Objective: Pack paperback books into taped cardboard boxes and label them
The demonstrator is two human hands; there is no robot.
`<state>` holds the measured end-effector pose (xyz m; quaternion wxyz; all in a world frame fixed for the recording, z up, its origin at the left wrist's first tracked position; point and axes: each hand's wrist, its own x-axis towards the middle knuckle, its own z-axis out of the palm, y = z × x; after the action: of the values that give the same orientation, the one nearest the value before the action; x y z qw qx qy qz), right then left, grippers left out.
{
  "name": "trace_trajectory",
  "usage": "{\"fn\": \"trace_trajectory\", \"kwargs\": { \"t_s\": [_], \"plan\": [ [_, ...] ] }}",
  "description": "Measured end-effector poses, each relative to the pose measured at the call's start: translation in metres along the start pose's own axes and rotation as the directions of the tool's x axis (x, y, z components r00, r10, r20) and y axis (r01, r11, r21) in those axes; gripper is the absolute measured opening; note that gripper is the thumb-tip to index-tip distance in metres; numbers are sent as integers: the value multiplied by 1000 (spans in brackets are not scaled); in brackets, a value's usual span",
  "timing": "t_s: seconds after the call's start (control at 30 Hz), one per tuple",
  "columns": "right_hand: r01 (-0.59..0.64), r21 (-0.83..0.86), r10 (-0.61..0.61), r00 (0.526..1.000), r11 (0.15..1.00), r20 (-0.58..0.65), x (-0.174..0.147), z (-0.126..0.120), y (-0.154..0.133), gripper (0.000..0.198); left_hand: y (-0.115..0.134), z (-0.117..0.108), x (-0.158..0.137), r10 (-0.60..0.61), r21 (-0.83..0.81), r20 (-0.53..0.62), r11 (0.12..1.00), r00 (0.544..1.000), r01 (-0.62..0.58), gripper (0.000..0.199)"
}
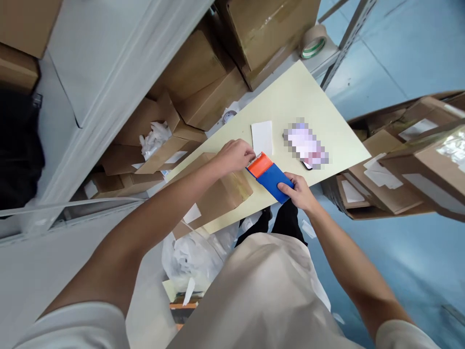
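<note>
A spiral notepad (271, 178) with a blue and orange cover is held over the table's near edge, its wire-coil end pointing up and left. My right hand (298, 190) grips the lower blue end, thumb on top and fingers underneath. At the coil end, my left hand (238, 156) has its fingers curled and pinched against the notepad's corner; its fingertips are partly hidden. A white sheet of paper (262, 137) lies on the table just beyond the coil. To the right of the paper lies a phone (305, 144) with a blurred-out screen.
The pale yellow table (327, 116) carries a closed cardboard box (218, 196) under my left forearm. Shelves with boxes and a tape roll (314, 41) stand behind it. Cartons (399, 165) are stacked at right. A plastic bag (196, 254) sits below the table's left end.
</note>
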<state>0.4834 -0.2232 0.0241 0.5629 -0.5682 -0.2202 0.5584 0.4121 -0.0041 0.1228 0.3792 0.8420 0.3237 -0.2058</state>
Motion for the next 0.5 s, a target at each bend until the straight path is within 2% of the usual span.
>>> {"fn": "trace_trajectory", "kwargs": {
  "t_s": [0.07, 0.13, 0.2, 0.3, 0.4, 0.5],
  "plan": [
    [-2, 56, 5, 999, 998, -46, -2, 5, 5, 42, 3, -2, 6, 43, 174, 7, 984, 999, -43, 14],
    [-7, 121, 18, 996, 993, -89, -4, 10, 11, 45, 1, -1, 13, 20, 217, 86, 975, 996, -38, 17],
    [-34, 220, 62, 991, 975, -117, -6, 15, 20, 50, -6, 3, 21, -63, 183, 195, 983, 979, 27, 20],
    [-125, 408, 180, 978, 905, -101, -17, 21, 41, 58, -19, 9, 32, -245, 154, 303, 966, 921, 206, 22],
    [-252, 535, 322, 946, 806, -40, -43, 25, 70, 54, -33, 9, 40, -415, 269, 259, 898, 872, 348, 25],
    [-376, 598, 447, 894, 708, 32, -74, 34, 96, 50, -49, 6, 45, -473, 444, 248, 831, 845, 335, 25]
  ]
}}
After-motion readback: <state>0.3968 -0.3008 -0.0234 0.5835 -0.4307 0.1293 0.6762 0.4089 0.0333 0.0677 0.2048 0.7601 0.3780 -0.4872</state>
